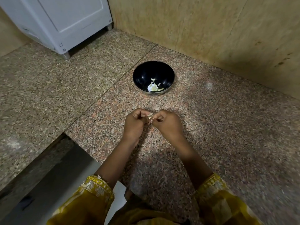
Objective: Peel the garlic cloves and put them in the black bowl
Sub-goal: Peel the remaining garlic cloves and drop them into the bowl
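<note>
Left hand [134, 123] and right hand [168, 123] pinch small papery garlic clove [150, 118] near glossy round black bowl [139, 73]; likely light, slippery: hold ends.

No legible text, label, brand or number anywhere in view. Two small dark marks [64, 50] on lower front corner of white box-shaped appliance casing [65, 21], just above its foot: too small and blurred to read, cannot tell whether letters or symbols.
</note>
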